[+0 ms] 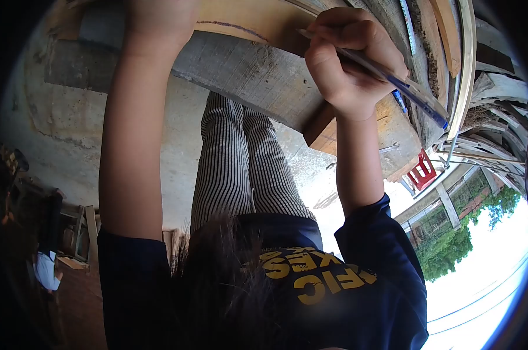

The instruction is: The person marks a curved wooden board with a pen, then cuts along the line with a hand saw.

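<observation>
My right hand (357,67) grips a clear pen (418,100) with a blue end, its tip by a curved light-brown wooden piece (281,16). A dark curved line (234,28) runs along that piece. At the top edge, my left hand (161,20) reaches the wood near the line's left end; its fingers are out of the frame. Under the curved piece lies a grey, worn board (240,64). Just below my right hand is a blue object (400,101), partly hidden by the pen.
A measuring strip (408,29) and curved wooden strips (467,64) lie at upper right, beside piled wood pieces (503,116). A brown block (322,129) sits under the board. Farther off are a red plastic item (421,170) and, at lower left, a person (48,256) near wooden furniture.
</observation>
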Motion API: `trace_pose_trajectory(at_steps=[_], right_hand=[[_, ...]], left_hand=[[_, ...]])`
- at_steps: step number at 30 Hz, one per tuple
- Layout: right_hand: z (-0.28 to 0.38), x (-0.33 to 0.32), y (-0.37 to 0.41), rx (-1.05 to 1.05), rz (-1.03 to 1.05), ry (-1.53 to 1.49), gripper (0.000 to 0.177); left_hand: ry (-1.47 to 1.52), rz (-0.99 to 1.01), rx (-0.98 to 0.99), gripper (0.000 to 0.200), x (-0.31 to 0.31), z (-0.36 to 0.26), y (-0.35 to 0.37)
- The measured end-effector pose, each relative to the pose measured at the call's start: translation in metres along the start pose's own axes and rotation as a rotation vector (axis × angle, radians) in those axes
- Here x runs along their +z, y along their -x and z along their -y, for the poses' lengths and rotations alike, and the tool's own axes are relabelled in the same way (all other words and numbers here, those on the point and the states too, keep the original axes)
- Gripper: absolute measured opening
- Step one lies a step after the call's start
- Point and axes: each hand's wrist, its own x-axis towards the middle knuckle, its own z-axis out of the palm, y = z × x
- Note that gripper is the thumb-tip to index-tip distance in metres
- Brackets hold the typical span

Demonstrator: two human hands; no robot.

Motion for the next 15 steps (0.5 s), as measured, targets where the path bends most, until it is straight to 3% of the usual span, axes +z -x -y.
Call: trace_pose_trajectory(at_steps=[3, 5, 12, 15], right_hand=[[0.003, 0.0, -0.005, -0.038, 0.055, 0.072, 0.014], [0.006, 0.0, -0.013, -0.055, 0.022, 0.185, 0.009], [0.001, 0.004, 0.0, -0.035, -0.005, 0.14, 0.015], [0.0, 0.005, 0.001, -0.044, -0.043, 0.16, 0.016]], left_hand=[[-0.013, -0.038, -0.019, 0.042, -0.001, -0.001, 0.0], [0.129, 0.068, -0.052, 0.041, -0.008, 0.002, -0.004], [0.052, -0.002, 0.052, 0.04, -0.003, 0.008, -0.006], [0.096, -0.012, -0.075, 0.04, -0.006, 0.004, -0.009]])
